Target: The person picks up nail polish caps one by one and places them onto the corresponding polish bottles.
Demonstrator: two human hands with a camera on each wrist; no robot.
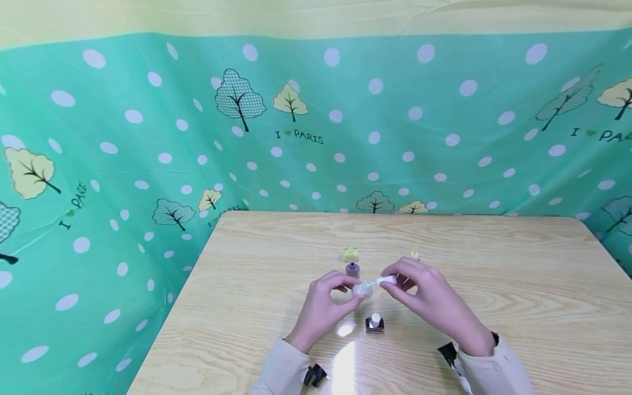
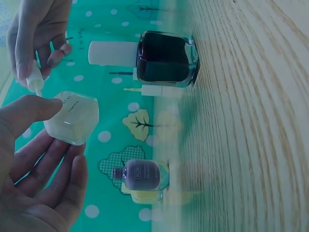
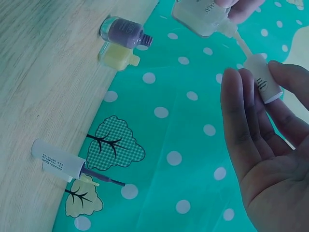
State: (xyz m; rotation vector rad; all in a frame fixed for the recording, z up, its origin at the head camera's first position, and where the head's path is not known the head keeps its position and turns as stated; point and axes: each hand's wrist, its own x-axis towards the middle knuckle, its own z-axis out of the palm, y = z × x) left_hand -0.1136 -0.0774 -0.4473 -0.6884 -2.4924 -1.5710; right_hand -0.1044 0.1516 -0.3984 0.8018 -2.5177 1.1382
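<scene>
My left hand (image 1: 323, 304) holds a bottle of whitish nail polish (image 2: 75, 118) between thumb and fingers, above the table. With thumb and fingers, my right hand (image 1: 429, 291) pinches the white brush cap (image 3: 263, 77) of that bottle. The cap is off, and its pale brush stem (image 3: 244, 44) runs down to the bottle's neck, with the tip hidden. Just below the hands in the head view, a dark nail polish bottle (image 1: 374, 326) stands upright with its white cap on. Beyond the left hand, an uncapped purple nail polish bottle (image 1: 353, 270) stands in front of a yellow one (image 1: 351, 254), also uncapped.
Two white brush caps stand on the table beyond the right hand, brushes upward; the nearer cap (image 3: 58, 158) carries a purple brush, the other a yellowish one. A wooden table (image 1: 257, 258) bears everything, and a green dotted cloth (image 1: 316, 126) hangs behind it.
</scene>
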